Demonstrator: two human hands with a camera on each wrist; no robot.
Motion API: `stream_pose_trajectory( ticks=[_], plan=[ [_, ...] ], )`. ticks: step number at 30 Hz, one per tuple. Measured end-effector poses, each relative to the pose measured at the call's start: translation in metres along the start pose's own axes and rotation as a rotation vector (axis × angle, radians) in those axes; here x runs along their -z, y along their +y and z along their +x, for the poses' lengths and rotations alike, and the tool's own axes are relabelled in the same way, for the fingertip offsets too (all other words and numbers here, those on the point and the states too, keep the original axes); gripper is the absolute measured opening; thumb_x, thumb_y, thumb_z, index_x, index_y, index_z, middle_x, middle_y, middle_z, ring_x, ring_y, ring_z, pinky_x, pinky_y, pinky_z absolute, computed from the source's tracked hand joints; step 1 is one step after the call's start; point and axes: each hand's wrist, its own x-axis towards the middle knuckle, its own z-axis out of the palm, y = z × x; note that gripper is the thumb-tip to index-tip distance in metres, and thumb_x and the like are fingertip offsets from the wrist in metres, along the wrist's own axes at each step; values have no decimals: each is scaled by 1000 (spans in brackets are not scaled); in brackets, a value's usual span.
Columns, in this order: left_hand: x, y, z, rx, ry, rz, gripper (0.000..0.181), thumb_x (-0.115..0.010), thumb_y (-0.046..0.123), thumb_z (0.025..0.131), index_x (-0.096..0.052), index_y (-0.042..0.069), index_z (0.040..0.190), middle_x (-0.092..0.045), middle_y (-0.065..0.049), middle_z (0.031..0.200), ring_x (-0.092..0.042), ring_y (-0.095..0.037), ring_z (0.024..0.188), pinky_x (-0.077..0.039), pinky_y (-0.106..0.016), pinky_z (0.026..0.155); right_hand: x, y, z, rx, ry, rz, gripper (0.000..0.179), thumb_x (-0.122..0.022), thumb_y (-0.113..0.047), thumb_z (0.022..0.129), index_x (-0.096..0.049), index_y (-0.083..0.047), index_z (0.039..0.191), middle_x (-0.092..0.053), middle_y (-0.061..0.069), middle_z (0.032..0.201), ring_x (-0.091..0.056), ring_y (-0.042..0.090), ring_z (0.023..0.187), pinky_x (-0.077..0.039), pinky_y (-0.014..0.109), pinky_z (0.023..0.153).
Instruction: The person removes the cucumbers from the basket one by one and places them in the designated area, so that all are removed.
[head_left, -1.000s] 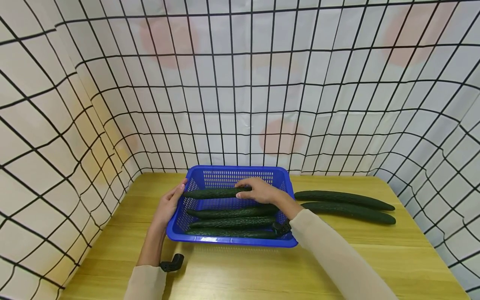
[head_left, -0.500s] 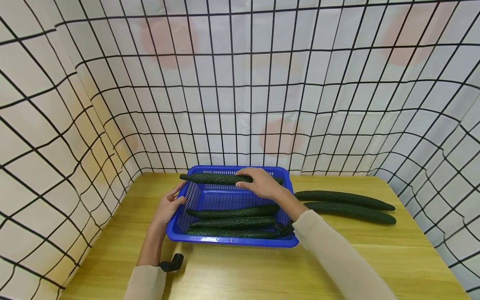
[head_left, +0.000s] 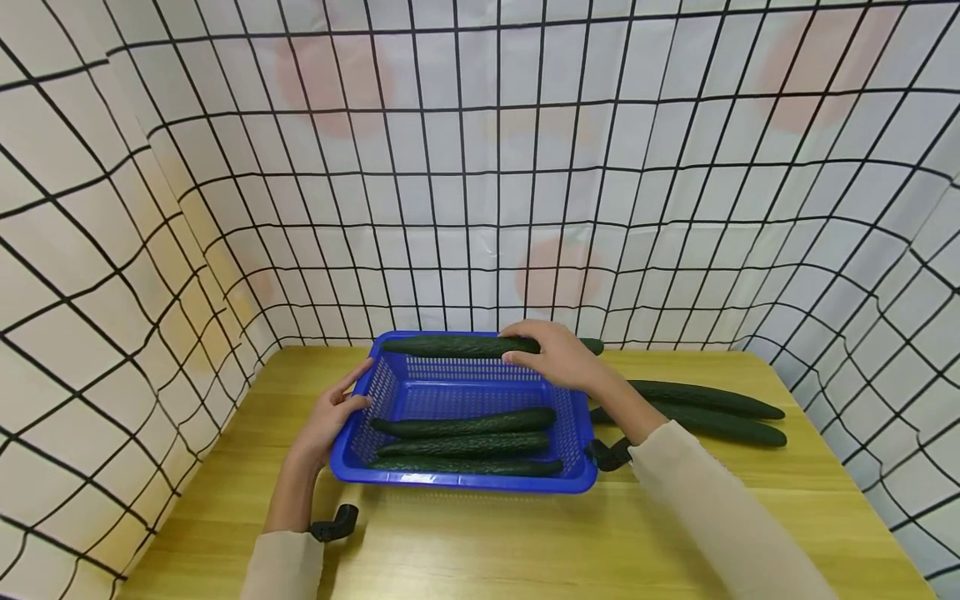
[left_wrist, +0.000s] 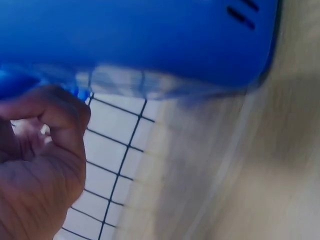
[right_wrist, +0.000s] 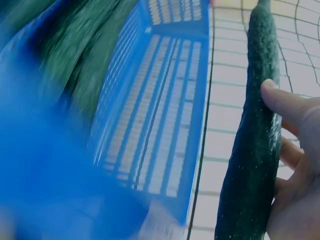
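Note:
My right hand [head_left: 558,357] grips a dark green cucumber [head_left: 457,346] around its middle, thumb on the near side. The cucumber lies level over the far rim of the blue plastic basket [head_left: 463,481], its right end past the basket's corner. In the right wrist view the cucumber [right_wrist: 255,115] shows at full width, with the fingers partly hidden behind it. My left hand [head_left: 327,419] holds the basket's left rim, thumb on the inner side. Three cucumbers [head_left: 465,445] lie side by side in the front half of the basket.
Two more cucumbers [head_left: 712,421] lie on the wooden table [head_left: 480,550] right of the basket, partly hidden behind my right forearm. White walls [head_left: 465,200] with black netting stand at the back and both sides.
The right hand has lifted the cucumber from inside the basket up to the far rim, then shifted it rightward. The left hand's thumb has come down onto the rim.

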Motion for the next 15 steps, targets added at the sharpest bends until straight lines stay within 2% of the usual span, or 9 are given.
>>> stream_pose_trajectory(
  ticks=[5, 11, 15],
  plan=[
    [6, -1, -2, -52, -22, 56, 62, -62, 22, 104, -37, 29, 161, -57, -37, 133, -75, -33, 97, -63, -52, 78, 12, 17, -20, -29, 10, -22, 48, -65, -39, 101, -62, -15, 142, -61, 9, 146, -53, 34, 139, -44, 56, 114],
    [8, 2, -4, -130, 16, 287, 59, -62, 26, 104, -41, 26, 160, -64, -31, 115, -74, -27, 87, -65, -42, 70, 27, 40, -52, -91, 30, 2, 50, -65, -42, 101, -61, -14, 143, -58, 12, 149, -50, 38, 141, -44, 60, 111],
    [6, 6, -7, -136, 43, 408, 58, -59, 26, 106, -40, 26, 160, -67, -29, 106, -74, -26, 79, -64, -38, 63, 39, 53, -72, -126, 44, -3, 51, -64, -40, 102, -59, -12, 144, -56, 14, 149, -48, 41, 141, -43, 63, 111]
  ],
)
